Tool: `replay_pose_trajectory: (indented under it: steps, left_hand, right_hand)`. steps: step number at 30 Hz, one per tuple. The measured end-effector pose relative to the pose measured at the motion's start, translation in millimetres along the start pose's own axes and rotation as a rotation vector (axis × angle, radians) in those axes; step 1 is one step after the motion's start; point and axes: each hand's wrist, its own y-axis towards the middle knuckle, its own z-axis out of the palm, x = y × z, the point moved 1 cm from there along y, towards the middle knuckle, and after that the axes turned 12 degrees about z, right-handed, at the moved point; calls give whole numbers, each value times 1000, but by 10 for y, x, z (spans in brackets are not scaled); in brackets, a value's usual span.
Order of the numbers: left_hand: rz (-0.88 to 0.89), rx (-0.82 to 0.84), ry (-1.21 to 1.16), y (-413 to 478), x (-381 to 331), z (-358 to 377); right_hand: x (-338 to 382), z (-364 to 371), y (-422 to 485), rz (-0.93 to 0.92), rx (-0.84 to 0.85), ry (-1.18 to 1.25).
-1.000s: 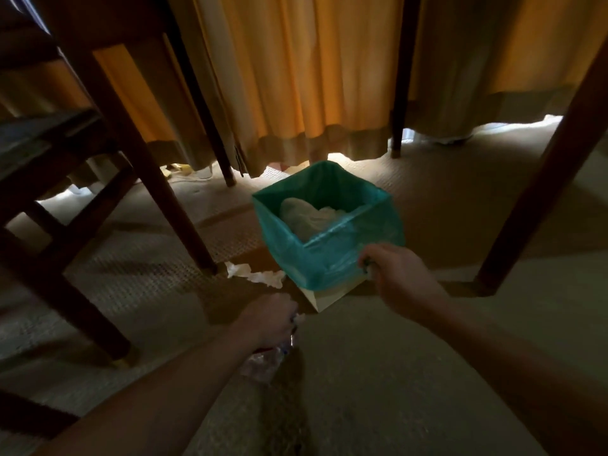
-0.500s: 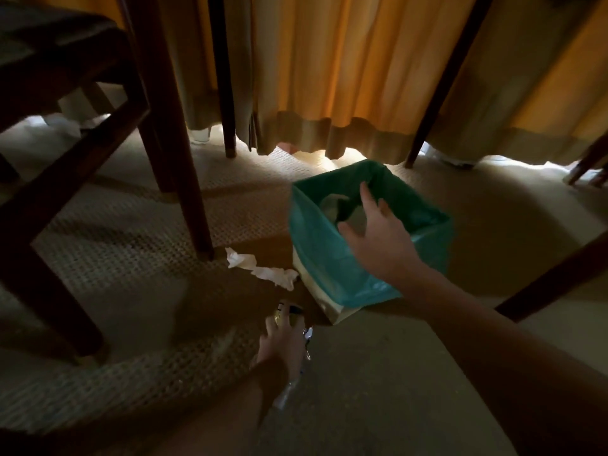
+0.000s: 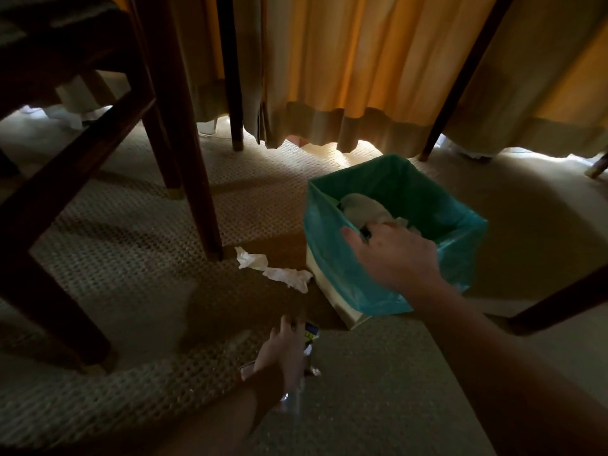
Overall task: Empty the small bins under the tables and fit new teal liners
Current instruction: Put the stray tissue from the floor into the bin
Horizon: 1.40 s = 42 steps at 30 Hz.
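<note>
A small square cream bin [image 3: 342, 304] stands on the carpet under a table, lined with a teal liner [image 3: 332, 248] folded over its rim. White crumpled waste [image 3: 362, 209] lies inside. My right hand [image 3: 394, 255] reaches over the bin's near rim, fingers curled down into the liner's edge. My left hand [image 3: 283, 353] rests low on the floor in front of the bin, closed on a crinkly clear plastic wrapper [image 3: 309, 337] with a printed label.
A crumpled white tissue [image 3: 273, 268] lies on the woven mat left of the bin. Dark wooden chair legs [image 3: 194, 179] stand at left, table legs [image 3: 559, 301] at right and behind. Orange curtains [image 3: 362, 77] hang to the floor at the back.
My right hand has dropped from above the bin's opening onto its near rim and closed on the liner. My left hand stays on the wrapper on the floor.
</note>
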Motion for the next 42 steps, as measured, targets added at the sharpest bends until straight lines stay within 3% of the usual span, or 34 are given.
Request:
replay_pose_trajectory:
  steps: [3,10,14,21,26,30,33,42]
  left_hand:
    - [3,15,-32,62,173,-108]
    - [102,-341,32,472,371,-561]
    - [172,-372,7,815,428,-679]
    - [115,-120,246,947,430,-348]
    - [74,-37,114,861,377,-333]
    - [75,-254,-37,732,498,-476]
    - [12,-455,1,747,693,-625]
    - [-159,-500,58,1011,937,-721]
  right_hand:
    - [7,25,-17,16,-22,20]
    - [25,54,-4,45,-61,18]
    - [35,20,-20,38,-61,6]
    - [53,-28,-4,38,-39,-1]
    - [44,-7,-6,36,-35,16]
    - [49,-10,-9,45,-41,-4]
    - [59,-25,-12,41,-33,0]
    - [59,-31,-36,51,-52,-23]
